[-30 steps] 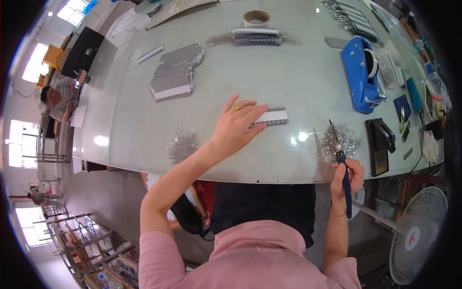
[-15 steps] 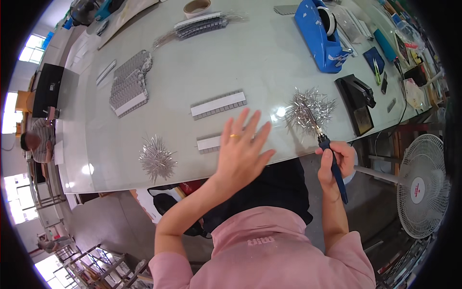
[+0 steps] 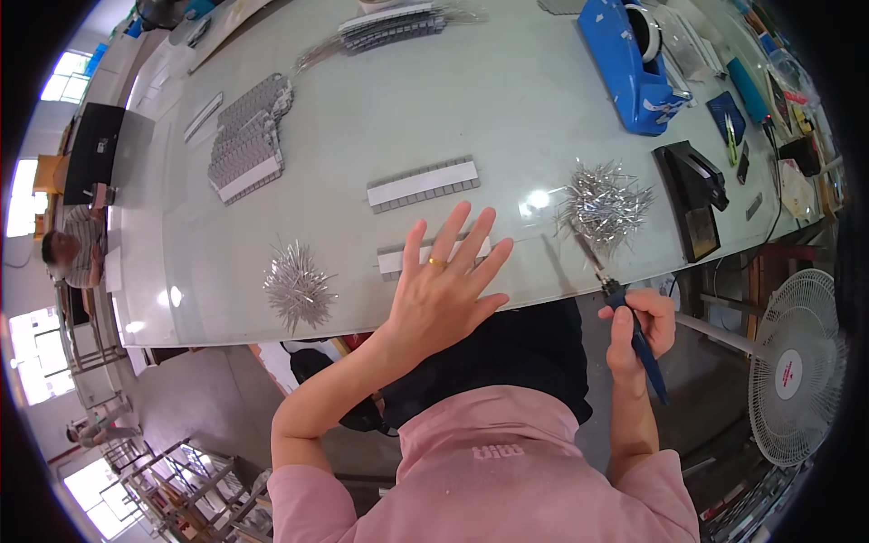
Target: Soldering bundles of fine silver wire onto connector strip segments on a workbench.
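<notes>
My left hand [image 3: 444, 290], a ring on one finger, is spread open over the nearer grey strip with a white top [image 3: 391, 261], covering its middle. Whether the palm touches the strip I cannot tell. A similar farther strip [image 3: 423, 185] lies just beyond my fingertips. My right hand [image 3: 643, 330] is closed round the dark blue handle of a soldering iron [image 3: 618, 295], held at the table's front edge. Its metal tip points away from me, toward a loose pile of thin silvery wire pieces [image 3: 605, 210]. Another such pile [image 3: 299, 285] sits left of my left hand.
Stacked grey strips [image 3: 249, 136] lie at the left, more with long wires [image 3: 389, 32] at the back. Right of the wire pile are a black iron stand [image 3: 692, 195] and a blue tape dispenser [image 3: 634, 77]. A fan [image 3: 797, 366] stands off the table's right edge. Other people are far left.
The soldering iron has drawn back toward me, its tip leaving the middle of the wire pile. My left hand has shifted slightly left and stays spread. The whole view has shifted a little.
</notes>
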The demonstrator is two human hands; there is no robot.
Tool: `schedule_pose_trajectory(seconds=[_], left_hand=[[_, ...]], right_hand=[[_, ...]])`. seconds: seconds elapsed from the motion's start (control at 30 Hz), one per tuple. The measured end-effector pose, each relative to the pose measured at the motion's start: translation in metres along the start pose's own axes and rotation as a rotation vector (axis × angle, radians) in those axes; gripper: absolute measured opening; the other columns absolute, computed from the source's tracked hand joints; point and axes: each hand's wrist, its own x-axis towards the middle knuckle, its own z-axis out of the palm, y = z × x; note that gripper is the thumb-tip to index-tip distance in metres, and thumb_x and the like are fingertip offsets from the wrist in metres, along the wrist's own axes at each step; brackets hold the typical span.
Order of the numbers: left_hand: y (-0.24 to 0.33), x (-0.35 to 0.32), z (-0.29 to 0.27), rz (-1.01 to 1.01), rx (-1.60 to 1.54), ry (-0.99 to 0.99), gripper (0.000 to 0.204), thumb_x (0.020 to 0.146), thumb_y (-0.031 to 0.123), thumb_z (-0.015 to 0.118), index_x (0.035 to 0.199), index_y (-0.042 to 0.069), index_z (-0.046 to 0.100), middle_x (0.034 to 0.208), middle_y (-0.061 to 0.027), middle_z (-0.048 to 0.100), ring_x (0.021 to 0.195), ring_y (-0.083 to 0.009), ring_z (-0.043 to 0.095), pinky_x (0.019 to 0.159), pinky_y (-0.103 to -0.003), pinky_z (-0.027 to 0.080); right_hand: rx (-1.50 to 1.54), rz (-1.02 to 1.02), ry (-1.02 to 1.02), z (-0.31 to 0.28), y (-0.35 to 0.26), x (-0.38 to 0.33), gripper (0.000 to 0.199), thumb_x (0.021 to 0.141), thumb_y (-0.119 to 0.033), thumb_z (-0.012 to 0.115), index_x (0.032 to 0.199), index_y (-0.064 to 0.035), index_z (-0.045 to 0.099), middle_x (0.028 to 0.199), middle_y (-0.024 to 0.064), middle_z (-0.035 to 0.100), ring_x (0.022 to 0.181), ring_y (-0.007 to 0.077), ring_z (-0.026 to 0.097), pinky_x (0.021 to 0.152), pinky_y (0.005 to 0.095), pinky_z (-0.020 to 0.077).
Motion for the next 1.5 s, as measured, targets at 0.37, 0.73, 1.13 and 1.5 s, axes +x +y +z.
schedule_pose_trajectory(seconds=[0.37,0.73,1.13,1.5], left_hand=[[-0.022,-0.047,-0.005,-0.093,-0.033,-0.020,0.060,0.078,0.028,0.071,0.134,0.017,0.054,0.145,-0.0143,0.041,0.135,-0.0352,0.035,0.110,-0.052,0.026],[-0.021,-0.043,0.002,-0.082,-0.042,-0.017,0.057,0.081,0.035,0.069,0.133,0.018,0.054,0.144,-0.0105,0.042,0.135,-0.0298,0.036,0.108,-0.051,0.031],[-0.023,-0.040,0.005,-0.063,-0.062,-0.029,0.059,0.081,0.036,0.069,0.135,0.017,0.053,0.144,-0.0113,0.042,0.135,-0.0304,0.036,0.107,-0.052,0.032],[-0.023,-0.048,-0.001,-0.138,-0.063,-0.015,0.063,0.080,0.037,0.070,0.136,0.017,0.051,0.147,-0.0112,0.039,0.137,-0.0291,0.033,0.108,-0.052,0.029]], right_hand=[[-0.081,0.145,-0.296,0.025,-0.012,0.015,0.012,0.081,0.000,0.065,0.089,0.0011,0.056,0.073,0.0087,0.059,0.058,0.0117,0.059,0.054,0.0221,0.0463],[0.030,0.357,-0.299,0.027,-0.011,0.026,0.009,0.085,0.005,0.058,0.089,0.0010,0.051,0.078,0.0080,0.056,0.057,0.0109,0.059,0.054,0.0214,0.0487],[-0.071,0.275,-0.351,0.024,-0.016,0.047,0.011,0.078,0.000,0.069,0.082,0.0003,0.058,0.069,0.0055,0.061,0.058,0.0103,0.060,0.053,0.0230,0.0470],[-0.302,-0.119,-0.546,0.041,-0.036,0.061,0.021,0.066,0.003,0.073,0.081,-0.0039,0.060,0.066,0.0100,0.058,0.052,0.0235,0.059,0.049,0.0281,0.0450]])
